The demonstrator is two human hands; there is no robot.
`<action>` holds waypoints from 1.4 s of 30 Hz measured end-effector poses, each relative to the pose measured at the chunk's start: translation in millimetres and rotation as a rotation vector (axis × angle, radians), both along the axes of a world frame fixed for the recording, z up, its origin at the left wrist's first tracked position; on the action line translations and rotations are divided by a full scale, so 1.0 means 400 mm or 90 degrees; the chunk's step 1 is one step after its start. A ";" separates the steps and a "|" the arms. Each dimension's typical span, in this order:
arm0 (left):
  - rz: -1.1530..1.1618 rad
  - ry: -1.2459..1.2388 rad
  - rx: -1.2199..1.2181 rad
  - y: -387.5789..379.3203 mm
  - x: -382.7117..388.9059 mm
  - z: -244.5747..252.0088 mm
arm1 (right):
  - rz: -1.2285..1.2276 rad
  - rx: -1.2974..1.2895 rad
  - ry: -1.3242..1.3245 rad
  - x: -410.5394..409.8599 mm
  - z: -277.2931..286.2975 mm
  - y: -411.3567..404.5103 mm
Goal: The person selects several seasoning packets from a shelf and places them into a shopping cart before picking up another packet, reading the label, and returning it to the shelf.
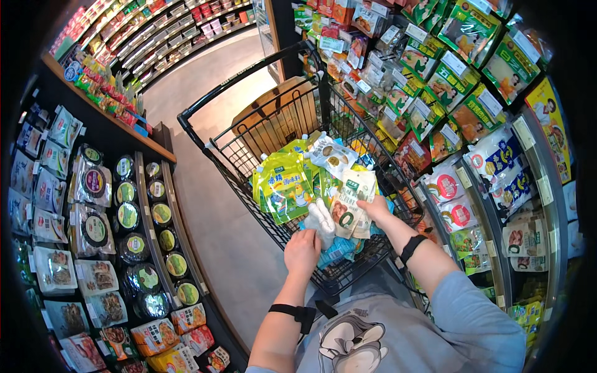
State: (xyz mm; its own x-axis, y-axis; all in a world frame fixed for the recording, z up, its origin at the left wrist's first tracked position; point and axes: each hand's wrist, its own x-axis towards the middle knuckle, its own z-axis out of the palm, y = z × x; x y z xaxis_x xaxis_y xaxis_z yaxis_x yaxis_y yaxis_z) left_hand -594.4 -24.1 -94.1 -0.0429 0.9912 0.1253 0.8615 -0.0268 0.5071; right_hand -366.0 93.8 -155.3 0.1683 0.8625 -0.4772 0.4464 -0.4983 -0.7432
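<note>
My right hand (377,210) grips a beige food pouch (350,196) by its right side. The pouch bears printing and a picture of brown food, and another beige pouch shows partly behind it. My left hand (303,252) has curled fingers at the lower left edge of a whitish wrapped bundle (321,223); its contents are unclear. Both hands are over a black wire shopping cart (266,238). Beside the bundle lie yellow-green spouted seasoning pouches (283,186). A white pouch (332,155) rests above them, and blue packaging (338,252) shows underneath.
A brown carton (275,116) stands beyond the pouches, at the cart's handle end (247,70). Hanging food packets (445,86) and shelves (489,261) run close along the right. At left, shelves hold round dark-rimmed packages (128,216). Grey floor (205,186) lies between cart and left shelves.
</note>
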 end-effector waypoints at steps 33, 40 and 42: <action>-0.218 -1.006 -0.603 0.030 0.327 0.246 | -0.472 0.318 0.603 0.306 0.584 -0.690; -0.242 -0.928 -0.413 -0.022 0.376 0.335 | -0.530 0.413 0.559 0.321 0.588 -0.716; -0.373 -0.800 -0.327 -0.040 0.394 0.356 | -0.476 0.434 0.417 0.310 0.611 -0.711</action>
